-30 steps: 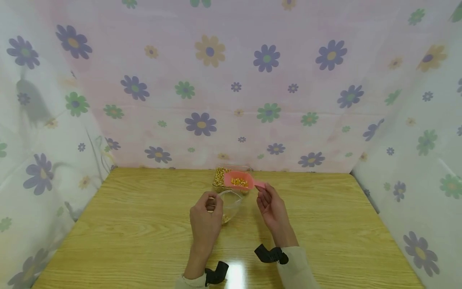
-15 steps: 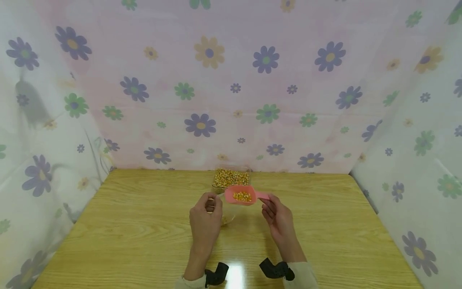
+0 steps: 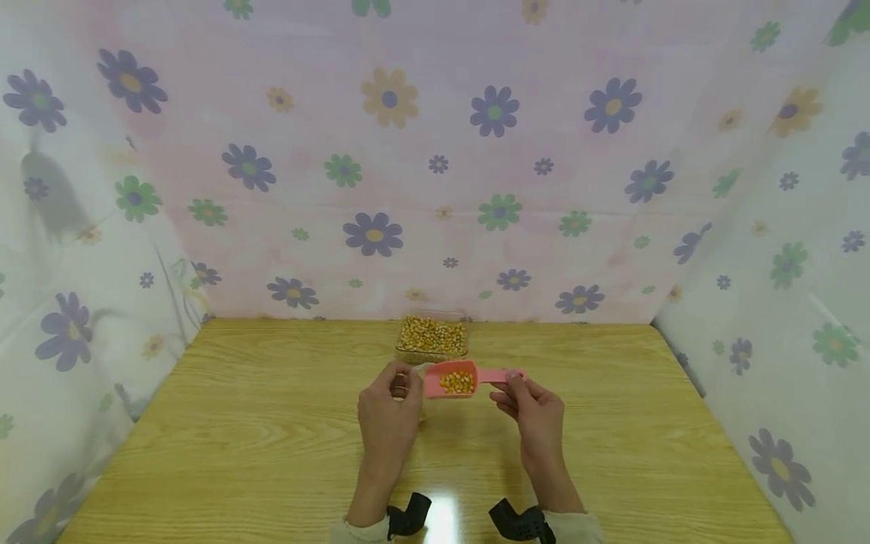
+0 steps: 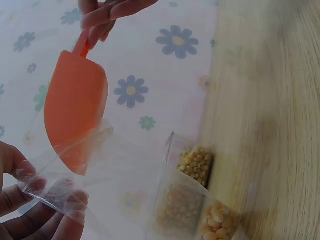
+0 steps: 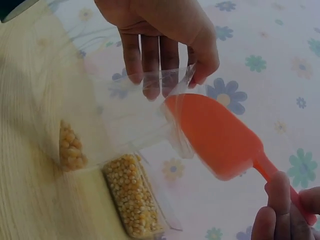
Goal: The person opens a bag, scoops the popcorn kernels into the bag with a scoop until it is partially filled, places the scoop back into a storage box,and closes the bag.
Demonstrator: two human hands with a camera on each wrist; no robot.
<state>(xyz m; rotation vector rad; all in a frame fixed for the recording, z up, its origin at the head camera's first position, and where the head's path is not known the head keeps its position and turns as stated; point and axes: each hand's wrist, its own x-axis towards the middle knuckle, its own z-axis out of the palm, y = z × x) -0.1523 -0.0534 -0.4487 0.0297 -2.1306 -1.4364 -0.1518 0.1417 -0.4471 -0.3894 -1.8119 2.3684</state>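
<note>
Head view, step: filling appears in hand; the right hand [image 3: 541,415] grips a pink scoop [image 3: 432,384] by its handle, loaded with corn [image 3: 458,383], its lip beside the left hand [image 3: 387,412].
Head view, room: the table [image 3: 272,423] offers space on both sides; a clear box [image 3: 432,354] of corn stands just beyond, near the back edge.
Left wrist view, bag: the left hand pinches the rim of a clear bag [image 4: 125,150]; the scoop's tip seems just inside its mouth.
Right wrist view, next move: probably calls for tipping the scoop without snagging the thin rim; some corn already lies in the bag.
</note>
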